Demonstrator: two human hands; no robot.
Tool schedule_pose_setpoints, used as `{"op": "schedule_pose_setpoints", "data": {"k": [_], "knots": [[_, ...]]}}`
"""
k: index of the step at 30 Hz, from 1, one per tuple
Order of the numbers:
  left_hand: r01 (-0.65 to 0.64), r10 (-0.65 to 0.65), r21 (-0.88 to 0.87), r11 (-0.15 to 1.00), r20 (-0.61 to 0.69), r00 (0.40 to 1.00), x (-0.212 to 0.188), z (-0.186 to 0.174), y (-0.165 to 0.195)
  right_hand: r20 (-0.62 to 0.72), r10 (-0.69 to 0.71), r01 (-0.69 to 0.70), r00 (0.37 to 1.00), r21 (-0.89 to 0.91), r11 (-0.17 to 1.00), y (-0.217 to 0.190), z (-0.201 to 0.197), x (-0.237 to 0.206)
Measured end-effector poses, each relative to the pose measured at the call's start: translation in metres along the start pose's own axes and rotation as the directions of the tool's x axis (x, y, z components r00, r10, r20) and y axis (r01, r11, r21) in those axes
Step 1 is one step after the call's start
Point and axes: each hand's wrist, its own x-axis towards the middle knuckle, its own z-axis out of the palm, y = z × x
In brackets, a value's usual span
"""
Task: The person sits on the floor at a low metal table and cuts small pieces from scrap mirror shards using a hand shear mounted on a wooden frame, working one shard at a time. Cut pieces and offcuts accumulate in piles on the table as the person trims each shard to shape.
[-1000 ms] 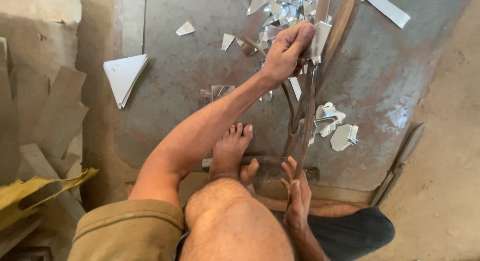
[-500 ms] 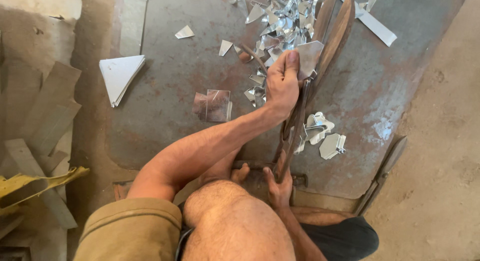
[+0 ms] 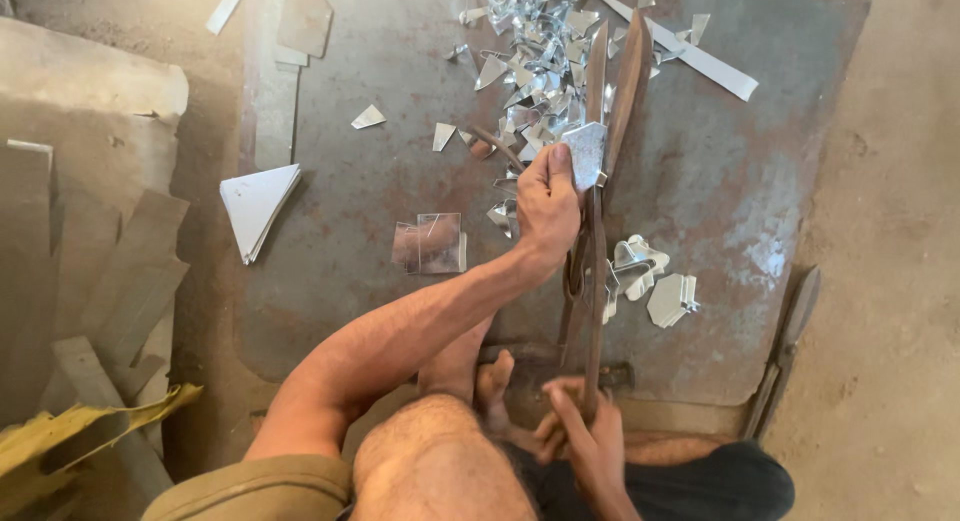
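I sit on the floor with long rusty shears (image 3: 612,101) lying away from me across a grey metal plate (image 3: 380,101). My left hand (image 3: 545,206) pinches a small shiny sheet-metal piece (image 3: 585,153) and holds it against the blades. My right hand (image 3: 590,446) is wrapped round the shears' lower handle close to my body. My bare foot (image 3: 485,381) rests beside that handle. A heap of shiny offcuts (image 3: 530,51) lies just beyond my left hand.
A stack of triangular sheets (image 3: 258,203) and two square pieces (image 3: 430,243) lie left of my arm. Cut shapes (image 3: 670,296) sit right of the shears, and a long strip (image 3: 700,61) lies farther off. A second tool (image 3: 785,346) lies at the plate's right edge.
My left hand with the metal piece has slid nearer along the blades. The view has shifted, and my right hand has taken a fuller hold on the handle.
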Motion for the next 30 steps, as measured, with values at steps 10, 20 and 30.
{"op": "schedule_pose_setpoints", "data": {"k": [10,20,30], "knots": [[0.010,-0.007,0.096,0.995,-0.028,1.000,-0.007,-0.002,0.008,-0.105,-0.059,0.054,0.993,-0.044,0.998,0.057,-0.011,0.011],[-0.236,0.153,0.247,0.940,0.312,0.938,-0.069,-0.048,0.017,-0.239,-0.805,0.638,0.542,-0.507,0.580,0.002,-0.002,0.033],[-0.420,-0.036,0.592,0.688,0.606,0.795,-0.101,-0.089,0.025,-0.223,-0.456,0.490,0.862,0.131,0.862,-0.024,-0.031,0.053]]}}
